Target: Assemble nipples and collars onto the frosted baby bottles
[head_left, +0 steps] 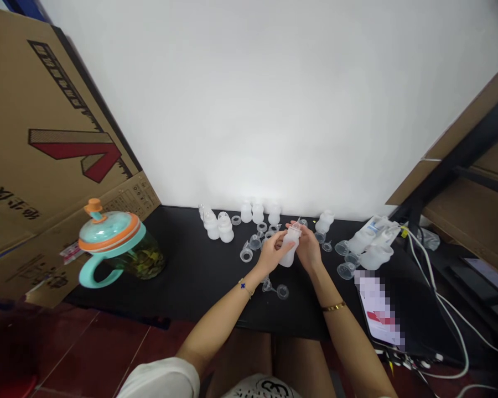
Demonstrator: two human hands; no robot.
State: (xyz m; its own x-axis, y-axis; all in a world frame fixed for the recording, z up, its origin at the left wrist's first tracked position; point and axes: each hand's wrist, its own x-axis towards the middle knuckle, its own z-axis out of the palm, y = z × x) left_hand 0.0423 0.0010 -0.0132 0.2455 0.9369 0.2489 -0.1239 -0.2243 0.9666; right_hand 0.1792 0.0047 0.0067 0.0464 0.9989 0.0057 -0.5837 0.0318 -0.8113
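A small translucent white plastic bottle (291, 246) is held above the black table (191, 271) between both my hands. My left hand (270, 252) wraps its fingers round the bottle's lower left side. My right hand (307, 245) grips the bottle's upper right side near the neck. Round the hands lie several clear rings and small funnel-shaped parts (246, 254), with two more (276, 289) just below my wrists.
Several more white bottles (218, 224) stand along the white wall, others lie at the right (371, 246). A teal-and-orange lidded jug (115, 242) sits at the left by cardboard boxes (45, 143). A phone (379, 309) and white cables (440, 298) lie at the right.
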